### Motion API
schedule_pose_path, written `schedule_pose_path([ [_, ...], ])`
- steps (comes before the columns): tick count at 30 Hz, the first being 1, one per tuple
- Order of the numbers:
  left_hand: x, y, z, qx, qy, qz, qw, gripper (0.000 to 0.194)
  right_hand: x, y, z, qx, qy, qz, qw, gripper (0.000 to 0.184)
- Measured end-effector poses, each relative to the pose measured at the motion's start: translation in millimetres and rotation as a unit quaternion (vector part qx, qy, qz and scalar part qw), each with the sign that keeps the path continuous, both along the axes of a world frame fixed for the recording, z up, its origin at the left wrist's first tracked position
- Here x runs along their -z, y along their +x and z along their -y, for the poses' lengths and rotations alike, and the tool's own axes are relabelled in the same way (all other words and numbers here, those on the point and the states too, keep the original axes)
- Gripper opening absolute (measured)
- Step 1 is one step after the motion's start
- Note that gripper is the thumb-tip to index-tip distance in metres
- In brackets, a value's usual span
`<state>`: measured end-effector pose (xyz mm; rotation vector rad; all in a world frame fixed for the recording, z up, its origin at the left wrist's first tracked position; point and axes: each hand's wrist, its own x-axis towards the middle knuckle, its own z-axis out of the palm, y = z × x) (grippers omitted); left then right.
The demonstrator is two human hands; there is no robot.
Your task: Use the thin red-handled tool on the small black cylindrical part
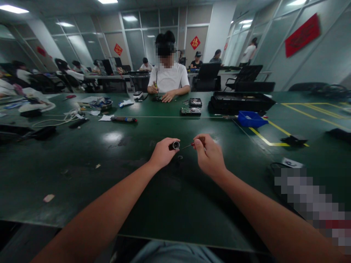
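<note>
Near the middle of the head view, my left hand (162, 151) is closed round a small black cylinder (174, 145) with a pale ring and a dark opening at its end. The opening faces me. To its right, my right hand (208, 153) grips a screwdriver (193, 144) with a red handle and a thin shaft. The shaft points left toward the cylinder, and a small gap appears to lie between its tip and the cylinder. A small shiny piece (180, 157) rests on the green table (153, 204) just below the two hands.
Across the table a person (168, 78) in a white shirt works with a yellow-handled tool. Hard drives (191, 110), a black tray (241, 102) and a blue bin (251, 119) stand toward the back right. A dark pen-shaped tool (124, 119) and a white cable (59, 120) lie back left.
</note>
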<state>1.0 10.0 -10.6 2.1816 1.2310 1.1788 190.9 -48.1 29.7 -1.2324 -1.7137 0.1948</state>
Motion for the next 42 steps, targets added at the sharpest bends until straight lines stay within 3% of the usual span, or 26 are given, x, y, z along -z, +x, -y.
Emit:
schedule_pose_path([
  [8,2.4,-2.1,-2.2,-0.021,-0.007,0.006,1.000,0.038,-8.8,2.7,-2.2,0.035,0.029,0.065,0.997,0.015],
  [11,2.8,-2.0,-2.6,-0.021,-0.004,0.004,1.000,0.038,-7.5,2.4,-4.9,-0.018,-0.053,0.158,0.986,0.022],
  [15,3.2,-1.6,-2.9,-0.019,-0.006,0.005,1.000,0.037,-2.5,-0.2,-6.9,-0.055,-0.192,0.270,0.942,0.020],
  [17,2.8,-1.4,-2.7,-0.017,-0.007,0.002,1.000,0.037,0.0,-2.3,-6.7,-0.067,-0.242,0.300,0.920,0.029],
  [20,2.0,-1.2,-1.9,-0.012,-0.004,-0.002,1.000,0.037,3.5,-5.2,-6.6,-0.083,-0.269,0.324,0.903,0.044],
  [24,1.5,-0.9,-0.9,-0.012,-0.004,0.000,1.000,0.037,6.0,-5.5,-8.2,-0.103,-0.297,0.315,0.895,0.028],
  [29,1.6,-0.6,-0.1,-0.008,-0.009,0.001,1.000,0.037,5.2,-2.9,-7.6,-0.109,-0.291,0.304,0.901,0.014],
  [33,0.7,-0.2,0.5,-0.006,-0.012,0.002,1.000,0.037,5.3,-2.1,-4.7,-0.100,-0.240,0.285,0.922,0.010],
  [38,-1.6,-0.1,1.9,0.001,-0.016,0.005,1.000,0.037,3.9,-2.4,-4.7,-0.085,-0.185,0.212,0.956,0.026],
  [42,-2.1,0.2,2.1,0.009,-0.020,0.012,1.000,0.037,1.8,-2.8,-6.9,-0.093,-0.174,0.186,0.962,0.015],
])
